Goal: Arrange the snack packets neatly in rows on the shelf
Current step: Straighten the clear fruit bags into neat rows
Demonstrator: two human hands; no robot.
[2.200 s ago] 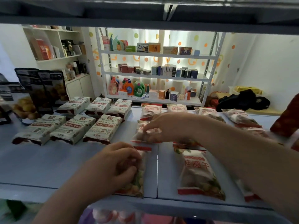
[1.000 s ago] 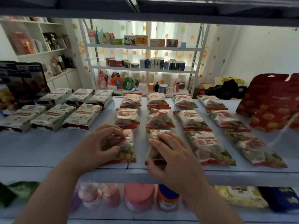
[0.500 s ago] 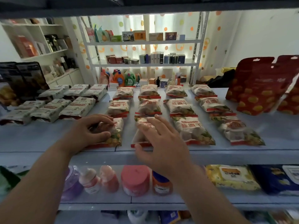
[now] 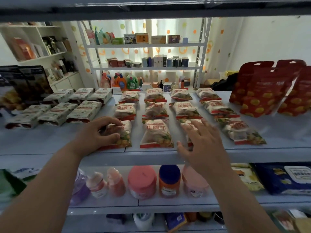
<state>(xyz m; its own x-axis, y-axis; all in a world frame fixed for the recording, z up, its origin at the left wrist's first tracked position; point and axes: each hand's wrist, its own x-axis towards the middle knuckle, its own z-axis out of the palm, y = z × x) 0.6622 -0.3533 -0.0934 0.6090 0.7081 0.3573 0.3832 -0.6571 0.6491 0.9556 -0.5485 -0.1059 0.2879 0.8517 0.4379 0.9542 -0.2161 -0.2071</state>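
Observation:
Several clear snack packets with red lettering lie in straight columns on the pale blue shelf [image 4: 50, 140]. My left hand [image 4: 99, 133] grips the front packet of the leftmost column [image 4: 125, 137], fingers curled over its top and thumb at its near side. My right hand [image 4: 202, 145] is open with fingers spread over the front packet of the third column [image 4: 189, 126], hiding most of it; contact is unclear. Between the hands the second column's front packet [image 4: 157, 134] lies free. At the right, the fourth column's front packet [image 4: 242, 133] sits slightly askew.
White-and-green packs [image 4: 80, 113] lie in rows at the left, with black pouches [image 4: 25, 81] behind them. Red pouches [image 4: 262, 93] stand at the right. Jars and bottles [image 4: 142, 182] fill the shelf below. An upper shelf board [image 4: 151, 9] hangs overhead.
My right hand left the second column's front packet and moved right over the third column's. My left hand stayed on the leftmost front packet. The view pulled back and down.

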